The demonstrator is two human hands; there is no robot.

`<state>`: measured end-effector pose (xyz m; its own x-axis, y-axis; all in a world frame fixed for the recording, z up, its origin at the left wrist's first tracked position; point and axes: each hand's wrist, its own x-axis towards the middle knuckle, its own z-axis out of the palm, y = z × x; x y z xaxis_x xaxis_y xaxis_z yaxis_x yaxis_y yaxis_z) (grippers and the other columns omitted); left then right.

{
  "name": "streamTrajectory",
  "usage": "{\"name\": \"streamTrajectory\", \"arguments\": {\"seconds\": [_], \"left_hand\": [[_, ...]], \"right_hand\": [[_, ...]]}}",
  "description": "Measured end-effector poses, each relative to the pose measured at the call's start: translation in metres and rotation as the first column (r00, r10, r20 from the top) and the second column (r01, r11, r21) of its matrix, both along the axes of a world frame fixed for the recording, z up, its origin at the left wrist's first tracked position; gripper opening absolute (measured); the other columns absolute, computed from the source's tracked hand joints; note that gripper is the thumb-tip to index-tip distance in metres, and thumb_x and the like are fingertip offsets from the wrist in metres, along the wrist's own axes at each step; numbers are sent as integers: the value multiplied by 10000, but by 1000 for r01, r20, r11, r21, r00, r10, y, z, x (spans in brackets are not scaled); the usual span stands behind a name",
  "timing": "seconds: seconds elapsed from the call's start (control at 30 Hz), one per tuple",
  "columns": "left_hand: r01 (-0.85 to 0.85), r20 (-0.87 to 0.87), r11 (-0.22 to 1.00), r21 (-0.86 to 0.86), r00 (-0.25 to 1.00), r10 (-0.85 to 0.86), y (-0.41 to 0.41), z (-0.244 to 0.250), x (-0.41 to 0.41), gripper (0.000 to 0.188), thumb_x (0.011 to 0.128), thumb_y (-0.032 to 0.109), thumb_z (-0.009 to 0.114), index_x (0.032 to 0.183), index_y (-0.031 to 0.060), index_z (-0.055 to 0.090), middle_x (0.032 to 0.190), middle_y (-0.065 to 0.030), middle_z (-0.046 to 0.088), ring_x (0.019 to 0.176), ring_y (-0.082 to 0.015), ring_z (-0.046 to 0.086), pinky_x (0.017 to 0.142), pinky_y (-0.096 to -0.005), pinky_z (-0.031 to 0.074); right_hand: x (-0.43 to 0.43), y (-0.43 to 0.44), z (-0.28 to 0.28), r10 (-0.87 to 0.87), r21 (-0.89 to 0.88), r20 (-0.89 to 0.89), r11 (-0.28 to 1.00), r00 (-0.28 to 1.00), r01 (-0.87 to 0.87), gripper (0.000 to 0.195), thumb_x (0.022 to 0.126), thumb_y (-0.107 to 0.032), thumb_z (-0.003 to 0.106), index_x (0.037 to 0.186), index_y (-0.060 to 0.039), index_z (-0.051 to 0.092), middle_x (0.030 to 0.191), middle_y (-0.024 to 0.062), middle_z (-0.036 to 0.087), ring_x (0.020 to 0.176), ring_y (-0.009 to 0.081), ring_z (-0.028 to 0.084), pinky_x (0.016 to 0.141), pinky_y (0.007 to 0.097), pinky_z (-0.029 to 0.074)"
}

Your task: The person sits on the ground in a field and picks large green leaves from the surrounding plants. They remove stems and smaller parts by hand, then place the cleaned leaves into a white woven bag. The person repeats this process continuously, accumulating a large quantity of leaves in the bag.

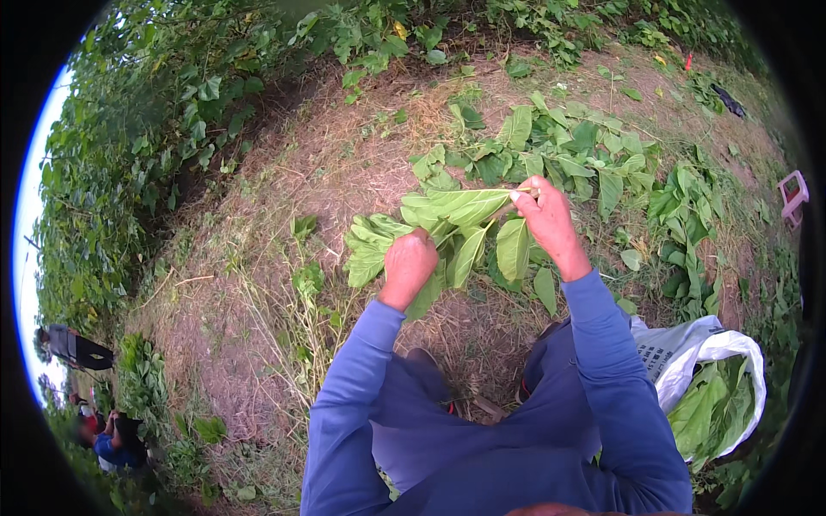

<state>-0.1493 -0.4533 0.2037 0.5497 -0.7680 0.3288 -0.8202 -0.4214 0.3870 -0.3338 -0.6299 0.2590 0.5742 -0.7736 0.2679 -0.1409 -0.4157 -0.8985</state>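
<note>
A bunch of broad green leaves (371,248) is clenched in my left hand (412,263), with leaf blades fanning out to the left of the fist. My right hand (554,222) pinches the stem of a leafy shoot (468,205) between thumb and fingertips. Between the two hands, leaves of this shoot stretch across and some hang below; exactly where each stem joins is hidden. Close to my right forearm stands a white woven sack (729,345) bearing printed writing. Its mouth gapes, and plucked leaves (706,396) show inside.
Cut leafy branches (581,151) lie in a heap ahead, curving to the right. Bare thin stalks (271,332) are at the left. A pink plastic stool (794,197) stands far right. Dense bushes (213,97) border the ground. Other people (116,445) are at the far left.
</note>
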Motion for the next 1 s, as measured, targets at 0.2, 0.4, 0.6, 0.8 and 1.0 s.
{"name": "streamTrajectory", "arguments": {"seconds": [0.2,0.4,0.6,0.8,1.0], "left_hand": [[147,-165,959,-241,968,-190,10,63,-46,166,870,161,619,934,19,674,844,-209,673,756,-397,654,675,-453,520],[143,-261,912,-384,931,-256,8,85,-50,164,885,147,617,962,12,670,865,-197,674,761,-376,660,659,-419,519],[204,-219,879,-432,921,-321,11,88,-68,147,877,92,649,977,-14,664,777,-166,659,653,-246,641,617,-336,504],[149,-219,899,-412,941,-257,1,83,-66,147,898,154,601,951,28,656,836,-184,662,749,-379,646,648,-440,509],[142,-111,891,-432,972,-208,-5,70,-65,118,895,147,592,942,51,644,848,-165,654,773,-372,641,653,-458,503]], "right_hand": [[6,-12,-16,105,196,205,970,973,-146,109,903,-111,611,962,-28,572,805,35,601,729,105,567,669,242,457],[7,-7,-17,124,147,164,978,979,-149,111,901,-104,610,966,-24,568,805,31,593,724,101,565,667,245,465],[8,-4,-7,76,162,163,981,984,-103,124,906,-109,593,985,-19,566,803,26,590,680,99,553,639,242,456],[6,5,2,62,189,140,978,988,-89,154,895,-117,601,1013,-21,580,801,59,605,630,110,559,565,287,461],[12,30,16,65,215,282,968,957,-129,290,908,-118,595,1189,-49,595,928,45,621,594,75,508,546,235,433]]}}
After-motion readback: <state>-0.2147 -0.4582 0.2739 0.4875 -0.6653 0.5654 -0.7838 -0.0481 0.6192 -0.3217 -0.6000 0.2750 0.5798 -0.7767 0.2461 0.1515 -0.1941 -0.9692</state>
